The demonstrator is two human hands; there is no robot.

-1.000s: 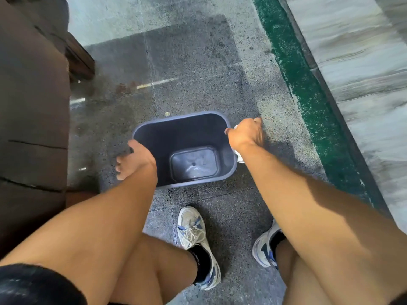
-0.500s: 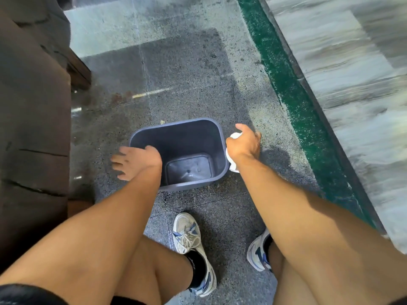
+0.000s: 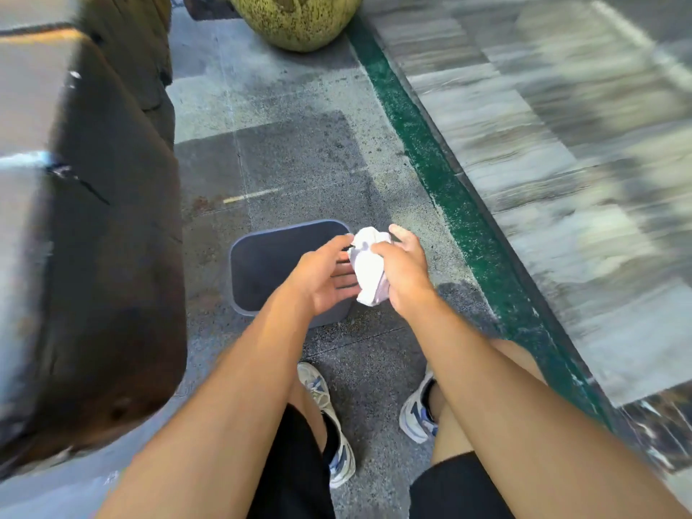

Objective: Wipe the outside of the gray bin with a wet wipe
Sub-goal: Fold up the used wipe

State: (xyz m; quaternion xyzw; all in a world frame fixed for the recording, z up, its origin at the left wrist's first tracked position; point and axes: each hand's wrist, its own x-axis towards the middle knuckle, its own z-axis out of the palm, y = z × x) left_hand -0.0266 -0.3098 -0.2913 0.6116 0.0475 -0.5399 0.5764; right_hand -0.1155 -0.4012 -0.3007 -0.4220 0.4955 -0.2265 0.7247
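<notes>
Over floor [image 3: 299, 162], right hand [image 3: 406, 273] clutching wipe [image 3: 369, 269]

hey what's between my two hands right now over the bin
The crumpled white wet wipe. In the head view the right hand grips it, the open left hand is beside it, both above the gray bin.

Both hands cover the gray bin's [image 3: 262, 271] right rim; the speckled pot [image 3: 296, 20] runs off the top edge, marble blurred.

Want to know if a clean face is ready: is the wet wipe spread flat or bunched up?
Bunched up. The wet wipe is a crumpled white wad in the right hand, above the gray bin.
</notes>
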